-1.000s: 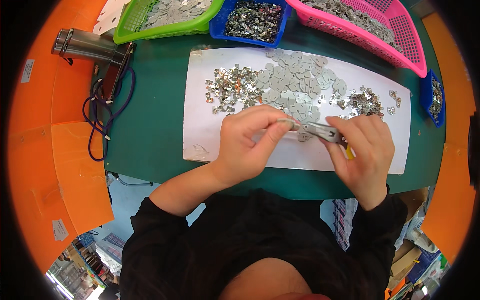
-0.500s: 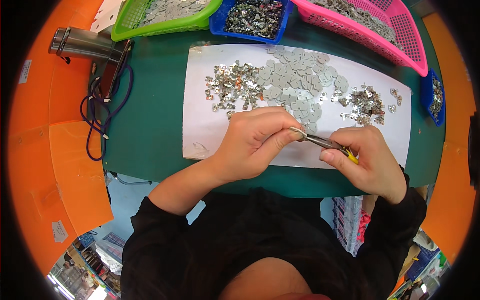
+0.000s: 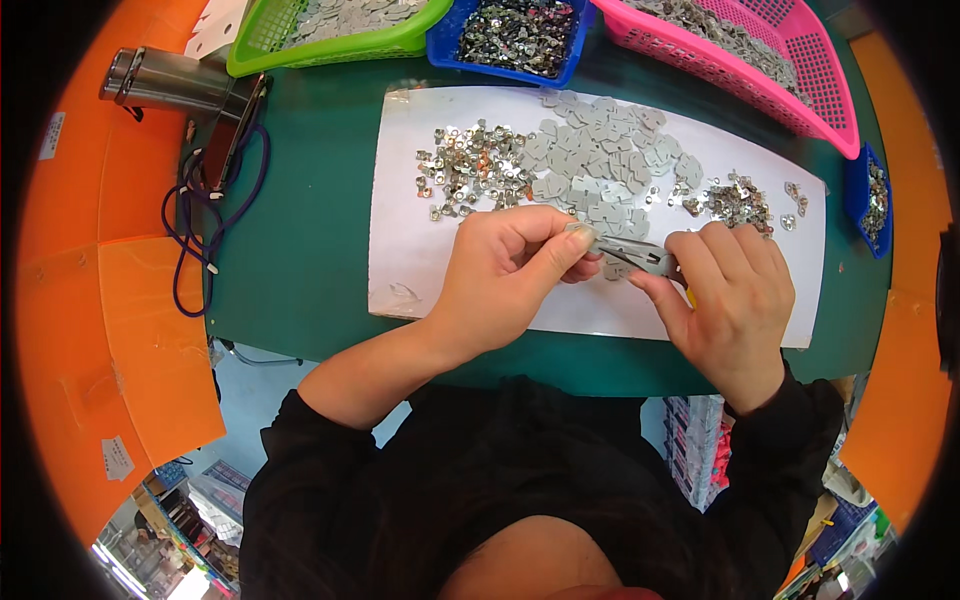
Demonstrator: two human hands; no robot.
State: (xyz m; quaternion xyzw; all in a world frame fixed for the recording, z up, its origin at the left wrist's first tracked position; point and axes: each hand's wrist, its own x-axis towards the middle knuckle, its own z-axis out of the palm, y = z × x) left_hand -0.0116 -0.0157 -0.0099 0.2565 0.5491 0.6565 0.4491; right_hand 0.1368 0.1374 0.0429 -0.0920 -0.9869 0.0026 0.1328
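Note:
My left hand (image 3: 500,278) pinches a small flat grey metal plate (image 3: 580,229) between thumb and fingertips, mostly covered by them. Wrapped around slim metal pliers (image 3: 650,258) with yellow on the handles is my right hand (image 3: 738,300). The jaws look spread and reach the plate at my left fingertips; whether they touch it I cannot tell. Just beyond the hands lies a heap of flat grey metal plates (image 3: 600,150). Small shiny metal clips (image 3: 475,165) are scattered to its left, and a pile of smaller metal parts (image 3: 738,202) lies to its right.
A white board (image 3: 420,270) lies under the parts on the green table (image 3: 300,200). Along the back stand a green basket (image 3: 340,52), a blue tray (image 3: 500,72) and a pink basket (image 3: 730,88). Far right is a small blue bin (image 3: 862,210). A steel flask (image 3: 180,80) and purple cord (image 3: 262,170) are left.
My right hand has rolled over, showing more of its back, and the pliers' jaws now look spread apart. My left hand has tilted the plate and shifted slightly up.

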